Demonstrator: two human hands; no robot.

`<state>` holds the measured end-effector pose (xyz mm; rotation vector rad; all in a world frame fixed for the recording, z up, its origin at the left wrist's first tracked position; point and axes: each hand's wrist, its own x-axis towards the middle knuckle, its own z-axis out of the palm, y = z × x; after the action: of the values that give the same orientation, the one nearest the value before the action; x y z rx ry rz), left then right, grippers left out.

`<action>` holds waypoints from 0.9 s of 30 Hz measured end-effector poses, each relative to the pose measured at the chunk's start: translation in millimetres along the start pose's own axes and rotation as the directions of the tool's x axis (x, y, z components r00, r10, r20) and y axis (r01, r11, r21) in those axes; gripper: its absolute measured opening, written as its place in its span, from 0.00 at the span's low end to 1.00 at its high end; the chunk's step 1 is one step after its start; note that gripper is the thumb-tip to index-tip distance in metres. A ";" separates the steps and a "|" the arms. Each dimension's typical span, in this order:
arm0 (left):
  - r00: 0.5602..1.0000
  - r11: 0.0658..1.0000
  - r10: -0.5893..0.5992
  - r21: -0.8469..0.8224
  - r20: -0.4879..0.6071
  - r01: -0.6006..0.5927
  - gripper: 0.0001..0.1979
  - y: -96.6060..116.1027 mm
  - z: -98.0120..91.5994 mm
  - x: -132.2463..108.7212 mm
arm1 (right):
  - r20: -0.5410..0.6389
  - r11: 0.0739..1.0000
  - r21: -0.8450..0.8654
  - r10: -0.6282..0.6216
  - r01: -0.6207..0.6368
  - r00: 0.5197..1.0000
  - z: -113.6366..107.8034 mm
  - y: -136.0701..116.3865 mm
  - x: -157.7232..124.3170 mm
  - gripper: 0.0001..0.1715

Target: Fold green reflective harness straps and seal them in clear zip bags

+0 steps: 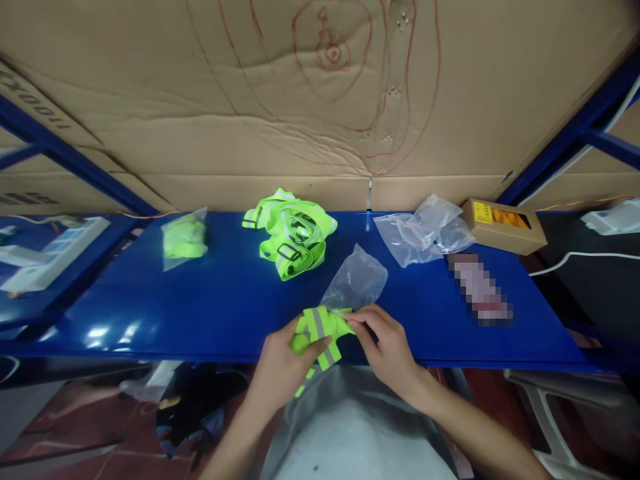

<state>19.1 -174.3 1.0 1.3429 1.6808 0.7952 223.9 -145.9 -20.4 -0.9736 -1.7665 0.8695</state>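
My left hand point(280, 363) is closed round a folded bundle of neon-yellow reflective strap point(316, 323) with grey stripes, its thumb across the front. A loose end dangles below that hand. On the bundle's right side, the fingertips of my right hand point(393, 347) pinch a corner of the strap. Just behind the bundle a clear plastic bag point(360, 273) lies on the blue table point(225, 313); its near end is hidden by the strap. Farther back sits a loose heap of reflective straps point(295, 233) with black buckles.
At the left lies a bagged strap point(185, 239). Several clear bags point(420, 230) lie back right, beside a small cardboard box point(505, 227) and a pixelated flat object point(480, 290). A white power strip point(60, 260) is far left. Cardboard point(250, 133) walls the back.
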 end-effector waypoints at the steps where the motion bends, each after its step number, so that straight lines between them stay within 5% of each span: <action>1: 0.999 0.998 -0.026 -0.051 0.021 0.027 0.22 0.4 -1.5 0.8 | -0.004 0.998 0.047 0.052 -0.052 0.999 0.6 1.0 1.9 0.11; 5: 0.997 0.978 -0.073 -0.194 -0.009 0.070 0.26 0.4 5.6 -0.7 | 0.020 0.909 0.270 0.324 -0.317 0.946 1.3 4.2 11.1 0.15; 8: 0.991 0.969 -0.070 -0.245 -0.117 0.039 0.28 -0.4 17.4 -4.3 | 0.011 0.876 0.319 0.378 -0.361 0.926 -0.6 4.3 14.6 0.17; 12: 0.979 0.960 -0.040 -0.279 -0.201 -0.019 0.27 -2.9 28.0 -5.6 | -0.159 0.996 -0.073 0.039 -0.051 0.987 -1.6 -0.6 10.6 0.10; 15: 0.972 0.961 -0.033 -0.276 -0.235 -0.034 0.26 -6.2 33.0 -4.4 | -0.160 0.919 -0.355 -0.239 0.170 0.958 1.8 -5.5 6.9 0.12; 27: 0.957 0.908 -0.029 -0.408 -0.289 -0.096 0.20 -4.9 41.1 1.9 | -0.016 0.825 -0.480 -0.350 0.300 0.936 33.0 -7.0 12.7 0.12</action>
<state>53.2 -174.3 -22.6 0.9904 1.5833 1.3424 187.9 -142.5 -20.7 -0.9525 -2.0206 0.1609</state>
